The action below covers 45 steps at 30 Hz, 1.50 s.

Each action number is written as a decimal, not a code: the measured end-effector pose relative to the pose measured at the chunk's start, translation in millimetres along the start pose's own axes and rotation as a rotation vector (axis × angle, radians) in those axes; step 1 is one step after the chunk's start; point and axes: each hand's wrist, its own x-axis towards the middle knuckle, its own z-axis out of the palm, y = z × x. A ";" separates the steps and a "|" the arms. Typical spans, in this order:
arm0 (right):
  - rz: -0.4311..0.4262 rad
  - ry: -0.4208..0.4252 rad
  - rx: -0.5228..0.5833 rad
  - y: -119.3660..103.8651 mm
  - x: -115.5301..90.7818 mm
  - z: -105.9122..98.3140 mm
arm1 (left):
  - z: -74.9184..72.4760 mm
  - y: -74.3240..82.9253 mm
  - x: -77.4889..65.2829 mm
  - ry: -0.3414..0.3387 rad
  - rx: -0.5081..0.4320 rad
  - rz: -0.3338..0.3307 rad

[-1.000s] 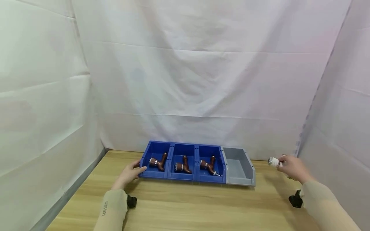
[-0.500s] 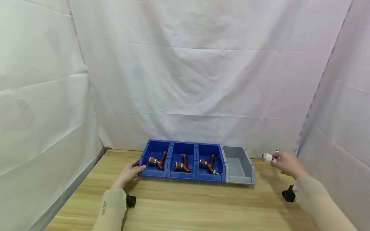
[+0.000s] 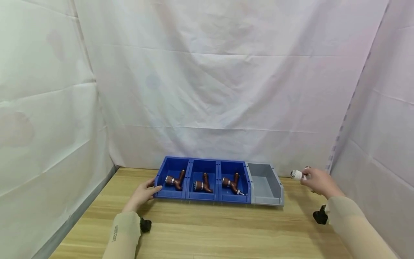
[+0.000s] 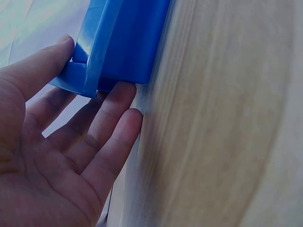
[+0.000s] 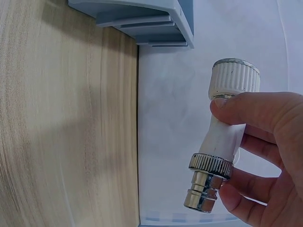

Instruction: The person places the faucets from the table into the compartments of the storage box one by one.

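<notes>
My right hand (image 3: 320, 182) holds a white tap (image 5: 226, 135) in the air to the right of the grey bin (image 3: 266, 202). The tap has a ribbed white knob and a metal hose-end nozzle that points downward in the right wrist view. Thumb and fingers close round its body. My left hand (image 3: 142, 193) grips the front left corner of the leftmost blue bin (image 4: 128, 47), thumb on the rim, fingers beneath and outside. Brown taps lie in the three blue bins: the left tap (image 3: 176, 181), the middle tap (image 3: 204, 185) and the right tap (image 3: 232, 184).
The bins stand side by side in a row on a wooden table (image 3: 210, 230), near its back edge. White cloth (image 3: 207, 90) hangs behind and on both sides. A black wrist camera (image 3: 320, 216) sits under the right sleeve.
My right hand has moved a little to the left with the white tap, closer to the grey bin. The left hand keeps its hold on the blue bin.
</notes>
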 end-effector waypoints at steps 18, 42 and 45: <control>-0.001 0.005 0.004 -6.5 1.5 -0.6 | -1.1 -1.7 -0.4 0.006 0.004 0.014; -0.002 0.004 0.014 -15.0 11.0 4.2 | -1.2 0.5 -1.4 -0.004 -0.025 0.002; 0.001 0.000 0.018 -16.5 11.3 3.1 | -1.4 -0.6 -0.4 -0.002 -0.027 0.006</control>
